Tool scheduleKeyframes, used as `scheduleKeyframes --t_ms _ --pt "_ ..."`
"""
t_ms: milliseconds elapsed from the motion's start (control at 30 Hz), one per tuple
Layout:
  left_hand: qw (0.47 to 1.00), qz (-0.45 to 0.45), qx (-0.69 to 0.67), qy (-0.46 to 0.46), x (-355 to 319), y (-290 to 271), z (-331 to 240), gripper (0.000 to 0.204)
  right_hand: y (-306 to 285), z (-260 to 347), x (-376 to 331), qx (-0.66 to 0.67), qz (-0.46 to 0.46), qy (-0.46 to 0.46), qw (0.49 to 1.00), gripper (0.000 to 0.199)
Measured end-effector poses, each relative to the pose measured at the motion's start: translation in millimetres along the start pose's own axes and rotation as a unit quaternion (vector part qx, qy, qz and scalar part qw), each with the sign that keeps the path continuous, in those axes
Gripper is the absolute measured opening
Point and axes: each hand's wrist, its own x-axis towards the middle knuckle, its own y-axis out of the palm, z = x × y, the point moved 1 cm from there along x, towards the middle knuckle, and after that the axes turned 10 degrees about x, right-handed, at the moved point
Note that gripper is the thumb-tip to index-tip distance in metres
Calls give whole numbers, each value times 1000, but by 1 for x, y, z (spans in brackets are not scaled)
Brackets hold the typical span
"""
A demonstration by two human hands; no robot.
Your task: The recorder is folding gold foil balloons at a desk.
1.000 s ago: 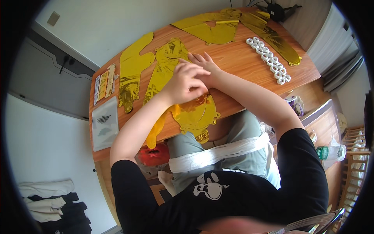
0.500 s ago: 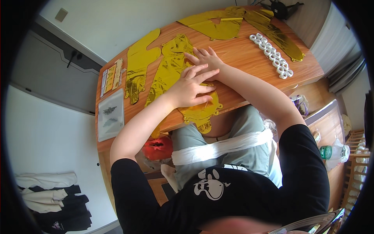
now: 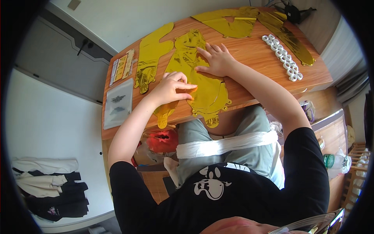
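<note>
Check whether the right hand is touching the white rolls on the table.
Apart. The head view shows a wide strip of bare wooden tabletop between the right hand and the white rolls.

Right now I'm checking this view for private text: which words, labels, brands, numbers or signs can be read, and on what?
No text can be read clearly.
Clear plastic bag: dark printed lines, too small.
Green bottle label: too small.
Flat strips at left: too small to tell any lettering.
Dark garment: pink mark, too blurred.
Black T-shirt: cartoon print, no readable words.
Gold foil pieces: no lettering visible.
</note>
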Motion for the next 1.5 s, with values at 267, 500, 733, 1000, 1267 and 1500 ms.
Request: scheduleKeyframes --t_ms 267,500,733,1000,1267,1500 --pt "995 15 -74 -57 5 8 3 35 0 4 2 -3 1 6 1000 95" --pt "990 -16 -135 -42 9 0 8 28 -2 3 1 -1 4 12 1000 96" --pt "984 41 -172 -5 7 -5 -6 58 1 -1 1 -3 8 15 1000 96" --pt "998 -2 -8 62 -6 -4 -5 51 0 5 2 -7 7 10 1000 95" --pt "991 131 -29 26 11 -23 -23 43 1 2 1 -6 10 12 1000 94" --pt "993 62 -13 104 35 -28 -27 22 2 0 4 -13 12 13 1000 98"
